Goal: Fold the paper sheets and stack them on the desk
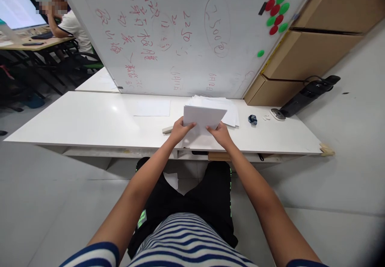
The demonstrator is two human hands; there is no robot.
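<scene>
A small stack of white paper (205,116) is held upright, tilted toward me, above the front part of the white desk (96,118). My left hand (181,129) grips its left side, thumb on the near face. On the right edge my right hand (221,134) is closed in the same way. Behind the held paper lies a loose pile of white sheets (231,112), partly hidden. A light-coloured stapler-like object (167,130) sits beside my left hand, its far end covered. Farther left, a single sheet (152,108) rests flat.
A whiteboard (186,58) with red writing and round magnets stands along the desk's back. Cardboard boxes (282,90), a black bottle (306,96), a mouse (277,114) and a small dark blue object (252,119) are at the right. A seated person (75,28) is at another desk.
</scene>
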